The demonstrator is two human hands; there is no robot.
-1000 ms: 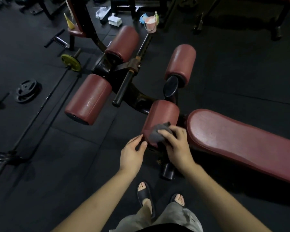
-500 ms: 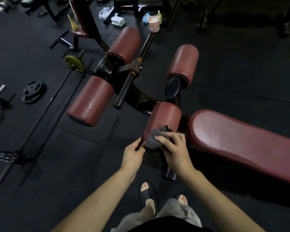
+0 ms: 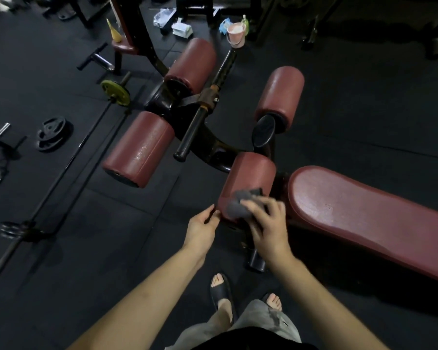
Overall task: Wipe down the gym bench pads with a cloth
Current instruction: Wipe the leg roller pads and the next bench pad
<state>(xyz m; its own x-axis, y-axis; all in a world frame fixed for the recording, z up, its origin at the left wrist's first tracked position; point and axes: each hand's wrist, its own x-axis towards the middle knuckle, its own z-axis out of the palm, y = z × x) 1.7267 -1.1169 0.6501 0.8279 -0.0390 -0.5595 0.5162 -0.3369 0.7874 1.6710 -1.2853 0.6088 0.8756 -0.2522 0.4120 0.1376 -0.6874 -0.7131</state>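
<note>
Bench pad [image 3: 364, 218] lies at our right. Nearest roller pad [image 3: 250, 175] adjoins it. Right hand [image 3: 271, 228] clasps the grey cloth [image 3: 240, 202] against this roller's near end; motion blur apparently softens the fingers. Left hand [image 3: 200, 231], relaxed, touches the roller's edge.

Bare forearms, grey trousers [image 3: 261, 322], black slide sandals [image 3: 221, 291], dark top

bench pad [image 3: 364, 215] crowds roller [image 3: 250, 173]; bare floor [image 3: 111, 248] leftward
</note>
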